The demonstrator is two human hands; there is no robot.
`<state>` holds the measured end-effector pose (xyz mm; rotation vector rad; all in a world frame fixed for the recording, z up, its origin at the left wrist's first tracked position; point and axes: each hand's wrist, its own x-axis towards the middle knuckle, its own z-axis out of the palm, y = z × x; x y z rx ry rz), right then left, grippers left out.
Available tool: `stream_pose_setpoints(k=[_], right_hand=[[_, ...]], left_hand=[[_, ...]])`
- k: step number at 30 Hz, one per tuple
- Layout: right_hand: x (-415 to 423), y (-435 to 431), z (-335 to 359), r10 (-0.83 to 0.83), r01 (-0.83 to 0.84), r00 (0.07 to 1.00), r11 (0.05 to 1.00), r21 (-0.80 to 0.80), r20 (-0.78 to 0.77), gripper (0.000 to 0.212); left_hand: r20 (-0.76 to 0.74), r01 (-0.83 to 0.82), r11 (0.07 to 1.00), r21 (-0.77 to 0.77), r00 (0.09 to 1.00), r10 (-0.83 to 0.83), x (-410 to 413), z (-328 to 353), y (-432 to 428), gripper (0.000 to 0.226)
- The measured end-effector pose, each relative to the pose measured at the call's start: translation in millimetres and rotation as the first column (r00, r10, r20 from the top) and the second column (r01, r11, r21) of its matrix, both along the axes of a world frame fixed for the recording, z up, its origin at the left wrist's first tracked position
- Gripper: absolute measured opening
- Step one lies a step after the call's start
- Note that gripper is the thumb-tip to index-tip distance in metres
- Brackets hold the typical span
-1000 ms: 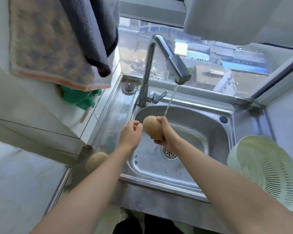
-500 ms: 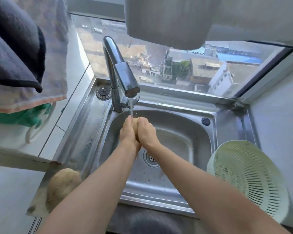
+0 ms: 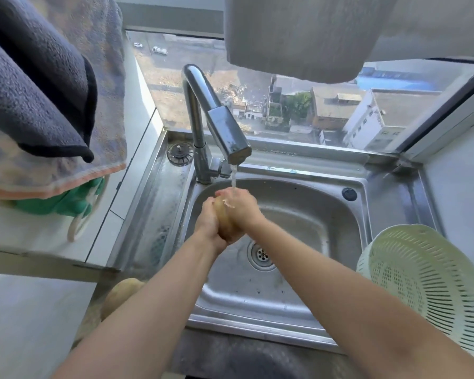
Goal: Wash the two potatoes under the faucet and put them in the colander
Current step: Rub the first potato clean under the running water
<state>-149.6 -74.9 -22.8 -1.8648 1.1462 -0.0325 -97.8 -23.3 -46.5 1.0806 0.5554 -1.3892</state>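
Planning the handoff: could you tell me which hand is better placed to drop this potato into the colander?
Right. The colander sits right of the sink, on the right hand's side; both hands clasp the potato.

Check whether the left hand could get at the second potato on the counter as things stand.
Probably not yet: the left hand and right hand are clasped around the potato under the faucet. The second potato lies unobstructed beside the left forearm.

Both forearms are bare to the frame edge, with no sleeves, watch or rings visible.
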Motion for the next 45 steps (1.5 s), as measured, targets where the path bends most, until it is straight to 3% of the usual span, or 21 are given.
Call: stream_pose_setpoints(k=[2, 7, 11, 14, 16, 18, 19, 22, 23, 25, 26, 27, 29, 32, 35, 36, 39, 40, 41, 44, 45], right_hand=[[3.5, -6.6, -1.4, -0.017, 0.02, 0.997, 0.999, 0.043, -0.069, 0.029], [-4.8, 31.0, 10.4, -0.069, 0.09, 0.982, 0.99, -0.112, 0.175, 0.041], [3.8, -2.3, -0.2, -0.076, 0.082, 0.995, 0.99, 0.114, -0.058, 0.037], [3.2, 32.2, -1.1, -0.158, 0.165, 0.98, 0.985, -0.05, 0.121, 0.039], [-2.4, 37.8, -3.9, -0.211, 0.208, 0.951, 0.977, 0.039, 0.225, 0.041], [-2.8, 21.0, -5.8, -0.412, 0.35, 0.896, 0.884, 0.31, 0.163, 0.038], [-2.6, 11.3, -10.3, -0.493, 0.405, 0.865, 0.796, 0.451, 0.094, 0.041], [-8.5, 4.6, -13.8, -0.52, 0.431, 0.853, 0.744, 0.511, 0.038, 0.051], [-11.9, 5.6, -14.2, -0.518, 0.426, 0.855, 0.74, 0.52, 0.037, 0.05], [-18.1, 6.2, -14.1, -0.553, 0.426, 0.833, 0.655, 0.624, 0.013, 0.047], [-19.0, 5.2, -16.7, -0.571, 0.424, 0.821, 0.605, 0.674, -0.004, 0.046], [-20.6, 3.6, -18.2, -0.603, 0.42, 0.797, 0.553, 0.719, -0.002, 0.045], [-19.6, -2.4, -18.7, -0.672, 0.448, 0.74, 0.496, 0.744, 0.002, 0.04], [-20.4, -3.0, -22.0, -0.66, 0.489, 0.751, 0.56, 0.669, 0.004, 0.033], [-21.8, 5.8, -27.8, -0.598, 0.434, 0.801, 0.553, 0.711, -0.024, 0.043], [-22.3, 6.8, -26.1, -0.611, 0.428, 0.791, 0.514, 0.744, -0.034, 0.042], [-25.2, -0.2, -19.0, -0.707, 0.403, 0.707, 0.384, 0.831, -0.017, 0.036], [-26.7, -2.3, -19.1, -0.693, 0.393, 0.721, 0.397, 0.829, -0.01, 0.037], [-28.3, -1.2, -18.3, -0.665, 0.388, 0.747, 0.418, 0.822, -0.014, 0.038], [-32.6, 4.9, -18.8, -0.584, 0.379, 0.81, 0.462, 0.802, -0.047, 0.034], [-33.7, 5.4, -17.2, -0.594, 0.368, 0.803, 0.43, 0.824, -0.049, 0.032]], left_hand=[[-0.007, 0.056, 0.998, 0.009, 0.998, -0.056, 8.2, -17.8, -1.1, 0.057], [0.067, 0.057, 0.997, -0.047, 0.996, -0.054, 19.6, -23.5, -0.6, 0.043], [0.112, 0.12, 0.988, 0.096, 0.985, -0.13, 18.4, -24.4, -0.5, 0.049], [0.181, 0.067, 0.997, 0.025, 0.981, -0.07, 21.6, -22.9, 1.6, 0.042], [0.226, 0.062, 0.998, -0.002, 0.972, -0.06, 19.0, -20.5, -2.1, 0.044], [0.348, 0.113, 0.99, 0.083, 0.928, -0.135, 6.6, -18.4, -4.7, 0.055], [0.458, 0.159, 0.969, 0.19, 0.859, -0.231, 0.9, -18.9, -6.4, 0.06], [0.707, 0.313, 0.79, 0.527, 0.354, -0.612, -0.3, -10.3, -4.9, 0.056], [0.706, 0.345, 0.796, 0.497, 0.373, -0.602, 7.2, -10.4, -9.0, 0.046], [0.55, 0.439, 0.838, 0.324, 0.633, -0.544, 22.7, -3.1, -18.8, 0.024], [0.489, 0.45, 0.844, 0.291, 0.689, -0.535, 26.4, -2.0, -22.2, 0.02], [0.518, 0.441, 0.852, 0.283, 0.677, -0.523, 22.8, 0.4, -24.1, 0.019], [0.743, 0.364, 0.862, 0.354, 0.45, -0.495, 2.3, -2.7, -20.3, 0.027], [0.856, 0.289, 0.888, 0.358, 0.278, -0.435, -16.0, 1.8, -7.8, 0.025], [0.62, 0.364, 0.869, 0.335, 0.609, -0.494, 7.1, 9.7, -17.8, 0.029], [0.639, 0.382, 0.875, 0.297, 0.601, -0.48, 8.4, 10.3, -17.9, 0.027], [0.878, 0.414, 0.863, 0.29, 0.243, -0.411, -13.2, 3.9, 0.3, 0.031], [0.889, 0.427, 0.86, 0.28, 0.221, -0.4, -17.6, 1.1, 7.3, 0.034], [0.871, 0.417, 0.864, 0.282, 0.266, -0.413, -14.9, 2.7, 5.3, 0.029], [0.64, 0.394, 0.874, 0.283, 0.602, -0.478, 5.9, 8.4, -11.9, 0.037], [0.629, 0.415, 0.871, 0.263, 0.611, -0.481, 5.7, 13.9, -11.2, 0.036]])
